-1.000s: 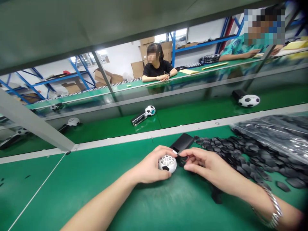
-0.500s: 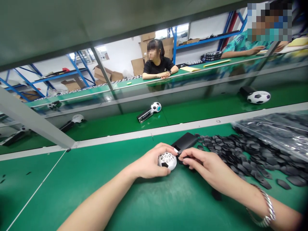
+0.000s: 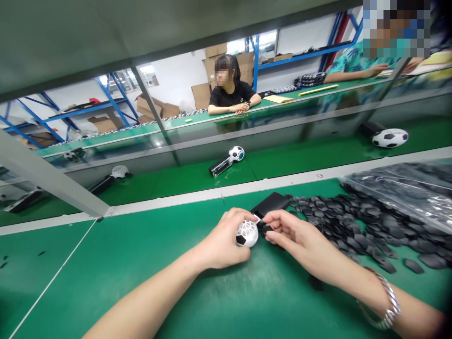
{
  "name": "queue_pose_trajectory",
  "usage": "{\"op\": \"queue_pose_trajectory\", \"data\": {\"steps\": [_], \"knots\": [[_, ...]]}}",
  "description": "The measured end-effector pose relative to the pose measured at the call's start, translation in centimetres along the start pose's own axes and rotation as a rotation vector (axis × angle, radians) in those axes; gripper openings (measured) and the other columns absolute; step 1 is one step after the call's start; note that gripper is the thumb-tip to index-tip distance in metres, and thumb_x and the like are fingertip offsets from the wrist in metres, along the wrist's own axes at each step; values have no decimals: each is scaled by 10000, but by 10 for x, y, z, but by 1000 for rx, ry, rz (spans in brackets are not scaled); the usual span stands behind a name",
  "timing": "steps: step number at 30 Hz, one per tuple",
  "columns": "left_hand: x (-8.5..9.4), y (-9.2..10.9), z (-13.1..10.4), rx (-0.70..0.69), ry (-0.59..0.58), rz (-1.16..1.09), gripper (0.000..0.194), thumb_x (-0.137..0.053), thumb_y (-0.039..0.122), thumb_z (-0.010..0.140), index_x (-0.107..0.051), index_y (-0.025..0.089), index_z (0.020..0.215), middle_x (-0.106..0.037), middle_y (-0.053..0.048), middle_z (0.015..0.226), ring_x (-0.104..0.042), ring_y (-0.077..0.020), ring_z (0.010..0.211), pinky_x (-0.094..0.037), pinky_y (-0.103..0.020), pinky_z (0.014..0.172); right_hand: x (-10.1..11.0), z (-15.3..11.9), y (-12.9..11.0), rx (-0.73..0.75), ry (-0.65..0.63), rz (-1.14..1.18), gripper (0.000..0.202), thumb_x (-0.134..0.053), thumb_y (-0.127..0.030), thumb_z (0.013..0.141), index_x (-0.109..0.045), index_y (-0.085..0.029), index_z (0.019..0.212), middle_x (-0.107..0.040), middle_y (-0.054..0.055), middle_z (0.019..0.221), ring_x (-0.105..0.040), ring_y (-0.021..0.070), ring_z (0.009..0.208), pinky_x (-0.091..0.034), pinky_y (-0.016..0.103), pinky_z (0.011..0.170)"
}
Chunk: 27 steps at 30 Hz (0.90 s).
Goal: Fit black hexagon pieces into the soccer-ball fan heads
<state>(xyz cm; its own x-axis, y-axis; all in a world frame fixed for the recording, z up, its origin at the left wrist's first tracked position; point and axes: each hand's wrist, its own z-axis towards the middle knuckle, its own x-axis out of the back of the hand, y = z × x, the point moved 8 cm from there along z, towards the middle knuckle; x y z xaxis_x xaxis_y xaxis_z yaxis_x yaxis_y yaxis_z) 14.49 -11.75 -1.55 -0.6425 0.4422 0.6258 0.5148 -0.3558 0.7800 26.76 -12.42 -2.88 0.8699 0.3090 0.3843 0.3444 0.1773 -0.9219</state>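
Observation:
My left hand (image 3: 229,240) is wrapped round the white, soccer-patterned head (image 3: 250,233) of a device, thumb at the near side and fingers over the far side. The device's black handle (image 3: 271,206) points away to the upper right and rests on the green table. Just right of the head, my right hand (image 3: 287,233) pinches a small black piece (image 3: 267,229) between thumb and fingers. Beyond that hand lies a heap of flat black pieces (image 3: 356,221).
A clear plastic bag (image 3: 416,190) lies over the heap at the right. Behind a pale rail (image 3: 187,193), soccer-patterned devices (image 3: 236,154) lie on a green belt (image 3: 293,165). Two people sit at the far table. A slanted post (image 3: 60,174) stands at left.
The devices on the belt have shifted to the right. My right hand has turned slightly, showing more of the black piece. The patterned head has tilted a little in my left hand.

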Motion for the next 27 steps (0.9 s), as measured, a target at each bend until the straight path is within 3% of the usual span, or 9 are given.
{"op": "queue_pose_trajectory", "data": {"steps": [7,11,22,27], "knots": [[-1,-3,1,-1,151,-12,412,-690,216,639,-533,212,1020,-511,-49,1094,-479,-216,1033,-392,-359,915,-8,9,0,7,-64,42,106,-534,-284,809,-601,-210,771,-610,2,828,-560,168,797,-430,270,725],[-1,-3,2,-3,192,-32,349,-674,203,661,-549,203,987,-526,-51,1064,-497,-208,1011,-405,-352,899,-12,13,6,-22,-55,102,107,-543,-296,795,-586,-203,766,-618,-7,761,-568,162,735,-440,257,660],[0,-1,2,-29,289,-36,307,-612,84,625,-560,200,904,-557,-36,993,-515,-198,972,-419,-343,871,-8,16,0,110,43,-21,68,-581,-234,772,-619,-209,721,-629,-13,741,-565,156,714,-427,255,672],[-3,1,1,-63,308,-27,295,-600,72,625,-569,203,887,-561,-32,981,-510,-193,975,-411,-339,877,-10,15,1,73,28,-34,73,-577,-232,781,-590,-204,716,-603,-17,708,-545,146,670,-419,240,609]]}}
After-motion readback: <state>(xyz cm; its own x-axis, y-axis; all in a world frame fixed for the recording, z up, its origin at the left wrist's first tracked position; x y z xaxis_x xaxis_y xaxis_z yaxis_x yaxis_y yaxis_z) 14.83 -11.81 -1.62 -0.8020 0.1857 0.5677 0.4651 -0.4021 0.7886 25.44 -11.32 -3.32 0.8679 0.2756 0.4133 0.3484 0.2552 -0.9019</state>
